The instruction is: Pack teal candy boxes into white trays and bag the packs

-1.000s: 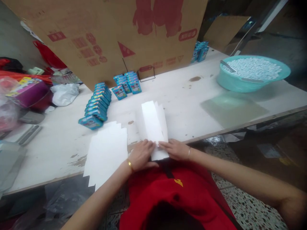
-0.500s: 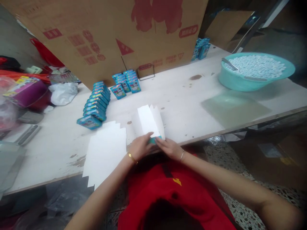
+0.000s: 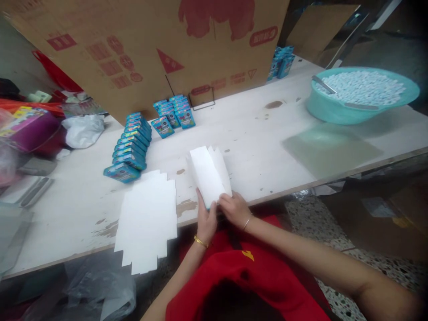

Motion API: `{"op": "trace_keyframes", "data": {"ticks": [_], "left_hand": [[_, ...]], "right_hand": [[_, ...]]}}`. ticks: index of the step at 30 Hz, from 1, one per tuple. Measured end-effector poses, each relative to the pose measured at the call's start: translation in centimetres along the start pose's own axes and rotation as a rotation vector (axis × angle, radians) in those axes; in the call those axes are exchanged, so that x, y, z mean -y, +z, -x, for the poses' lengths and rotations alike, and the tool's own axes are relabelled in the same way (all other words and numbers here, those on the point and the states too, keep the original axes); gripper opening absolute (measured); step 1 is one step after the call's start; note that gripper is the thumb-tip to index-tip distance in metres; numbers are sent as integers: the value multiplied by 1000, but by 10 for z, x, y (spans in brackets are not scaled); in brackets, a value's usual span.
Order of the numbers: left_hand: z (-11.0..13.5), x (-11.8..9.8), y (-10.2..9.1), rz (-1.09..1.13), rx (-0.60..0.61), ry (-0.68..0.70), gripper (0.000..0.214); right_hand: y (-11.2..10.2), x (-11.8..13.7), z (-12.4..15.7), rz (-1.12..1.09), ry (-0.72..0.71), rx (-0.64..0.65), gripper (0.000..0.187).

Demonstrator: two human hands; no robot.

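A partly folded white cardboard box lies at the table's front edge, its long panel upward and side flaps raised. My left hand grips its near left end, thumb and fingers around the edge. My right hand pinches the near right corner, fingertips close to the left thumb. A sliver of blue shows at the end between them. Left of my hands, flat white box blanks lie in a pile that overhangs the edge. Beyond it stands a row of filled-out blue boxes.
More blue boxes stand before a large brown carton, others at its right. A turquoise basin of small pale pieces holds a metal scoop. A white plastic bag lies at the left.
My left hand has shifted from the top of the box's near end to its left side. My right fingers have curled in at the corner, and the blue end panel is now mostly hidden.
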State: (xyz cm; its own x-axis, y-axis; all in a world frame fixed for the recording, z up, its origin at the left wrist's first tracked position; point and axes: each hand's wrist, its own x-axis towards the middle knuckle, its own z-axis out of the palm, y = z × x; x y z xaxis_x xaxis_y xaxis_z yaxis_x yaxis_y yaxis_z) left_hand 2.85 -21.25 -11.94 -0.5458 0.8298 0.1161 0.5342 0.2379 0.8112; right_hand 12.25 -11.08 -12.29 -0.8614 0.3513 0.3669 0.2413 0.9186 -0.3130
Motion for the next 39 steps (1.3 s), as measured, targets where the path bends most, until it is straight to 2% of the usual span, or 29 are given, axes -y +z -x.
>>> {"op": "trace_keyframes", "data": {"ticks": [2,3,8,10,12,14,16,17,18,20,21,23,26,28,31,34,36,37,39], "left_hand": [[-2,-6,0,171,-178,-134,69],[-3,-9,0,236,-229,-188,69],[-1,-12,0,298,-209,-246,67],[1,-10,-9,303,-132,-228,72],[-1,-7,-29,237,-51,-164,86],[-9,-2,-58,27,-10,14,104],[-25,3,-88,-298,25,267,106],[-36,5,-100,-458,69,382,94],[-47,5,-109,-587,133,469,72],[-70,1,-115,-750,286,555,28],[-80,-3,-113,-789,358,565,24],[-99,-12,-104,-806,463,526,29],[-122,-21,-87,-697,549,341,25],[-133,-19,-82,-610,588,242,19],[-140,-8,-80,-543,626,229,20],[-136,3,-80,-502,602,277,22],[-129,8,-77,-482,534,362,24],[-125,10,-76,-481,494,413,26],[-117,12,-75,-511,407,500,28]], "right_hand": [[-6,5,-4,12,51,70,20],[-9,8,-6,19,78,108,19],[-18,21,-16,46,192,291,18],[-20,21,-21,61,198,335,19],[-23,14,-24,84,163,370,19],[-29,-5,-27,97,67,404,18],[-39,-33,-31,75,-80,442,17],[-44,-49,-33,49,-155,461,16],[-49,-64,-36,22,-213,479,15],[-58,-91,-44,-27,-290,504,11],[-62,-101,-49,-38,-306,509,9],[-68,-115,-60,-39,-317,514,8],[-74,-122,-73,-47,-307,535,7],[-78,-123,-75,-63,-308,550,7],[-85,-117,-67,-55,-270,487,12],[-84,-92,-49,6,-179,183,20],[-73,-66,-38,70,-136,-18,25],[-64,-53,-35,104,-131,-63,30],[-41,-33,-31,176,-146,-45,32]]}}
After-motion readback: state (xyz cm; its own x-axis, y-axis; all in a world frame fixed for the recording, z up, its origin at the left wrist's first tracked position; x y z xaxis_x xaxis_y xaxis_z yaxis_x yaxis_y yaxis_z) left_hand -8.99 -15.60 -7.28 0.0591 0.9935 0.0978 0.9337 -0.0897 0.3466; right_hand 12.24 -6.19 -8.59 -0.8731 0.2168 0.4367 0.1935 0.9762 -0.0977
